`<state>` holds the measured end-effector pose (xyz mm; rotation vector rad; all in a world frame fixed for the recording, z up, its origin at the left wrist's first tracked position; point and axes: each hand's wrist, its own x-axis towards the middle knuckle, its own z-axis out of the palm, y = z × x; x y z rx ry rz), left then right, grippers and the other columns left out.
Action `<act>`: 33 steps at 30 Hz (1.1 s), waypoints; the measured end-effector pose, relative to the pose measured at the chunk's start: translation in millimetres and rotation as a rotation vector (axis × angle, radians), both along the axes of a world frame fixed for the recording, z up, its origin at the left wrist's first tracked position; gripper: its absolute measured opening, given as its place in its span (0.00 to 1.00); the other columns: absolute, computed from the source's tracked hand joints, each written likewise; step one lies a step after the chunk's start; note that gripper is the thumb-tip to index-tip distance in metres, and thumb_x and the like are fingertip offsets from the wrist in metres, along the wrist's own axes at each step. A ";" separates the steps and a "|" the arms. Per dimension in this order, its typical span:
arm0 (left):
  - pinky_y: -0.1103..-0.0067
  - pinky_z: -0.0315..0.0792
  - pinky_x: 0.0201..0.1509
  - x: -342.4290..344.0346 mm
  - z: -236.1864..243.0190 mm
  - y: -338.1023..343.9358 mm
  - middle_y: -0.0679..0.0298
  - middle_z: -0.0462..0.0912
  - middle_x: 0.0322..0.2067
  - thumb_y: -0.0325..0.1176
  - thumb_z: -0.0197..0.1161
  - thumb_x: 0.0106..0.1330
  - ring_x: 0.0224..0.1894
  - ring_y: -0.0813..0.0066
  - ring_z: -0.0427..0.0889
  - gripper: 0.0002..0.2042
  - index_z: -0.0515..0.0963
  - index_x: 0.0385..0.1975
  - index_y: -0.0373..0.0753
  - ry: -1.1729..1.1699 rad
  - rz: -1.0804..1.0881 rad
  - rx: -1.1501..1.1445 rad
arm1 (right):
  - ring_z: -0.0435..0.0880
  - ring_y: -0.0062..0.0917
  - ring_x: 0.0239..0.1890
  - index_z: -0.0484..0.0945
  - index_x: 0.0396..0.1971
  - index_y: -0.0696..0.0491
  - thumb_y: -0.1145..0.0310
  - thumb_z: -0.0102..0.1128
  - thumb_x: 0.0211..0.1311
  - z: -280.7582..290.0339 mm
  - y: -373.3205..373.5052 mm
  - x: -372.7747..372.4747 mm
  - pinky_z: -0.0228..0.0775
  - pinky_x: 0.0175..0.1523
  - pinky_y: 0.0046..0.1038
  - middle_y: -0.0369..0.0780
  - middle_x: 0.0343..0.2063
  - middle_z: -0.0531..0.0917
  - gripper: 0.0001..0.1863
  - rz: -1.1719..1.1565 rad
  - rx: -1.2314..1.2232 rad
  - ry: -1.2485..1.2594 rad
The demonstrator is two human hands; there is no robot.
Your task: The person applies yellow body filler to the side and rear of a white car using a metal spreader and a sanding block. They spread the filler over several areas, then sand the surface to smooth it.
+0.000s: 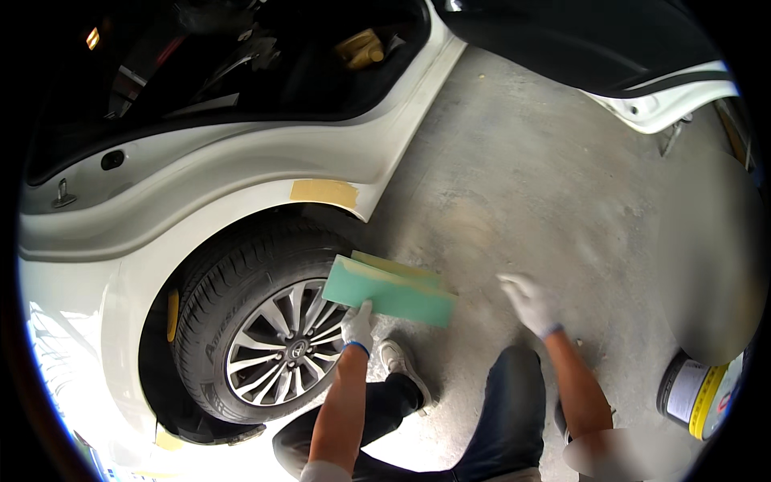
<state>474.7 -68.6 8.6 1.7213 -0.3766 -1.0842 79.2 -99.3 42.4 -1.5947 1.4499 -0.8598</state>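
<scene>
Head view: the left hand (358, 323) grips the board (389, 296), whose long axis slants rightward, roughly toward the right hand (530, 304), apart, empty, loosely unfurled

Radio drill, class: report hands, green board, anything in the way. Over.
Left hand gripping green board at its near edge. Right hand over floor, nothing visible in it. Board partly overlaps wheel in view; shoe near wheel, nothing plainly blocking.
</scene>
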 end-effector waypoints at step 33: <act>0.71 0.75 0.50 -107.0 223.1 -75.3 0.57 0.78 0.39 0.34 0.64 0.53 0.45 0.61 0.80 0.25 0.75 0.53 0.32 -1.939 -1.858 -0.397 | 0.80 0.44 0.55 0.70 0.62 0.51 0.62 0.55 0.66 14.2 -83.5 158.6 0.72 0.57 0.40 0.50 0.53 0.80 0.25 0.822 0.234 -0.512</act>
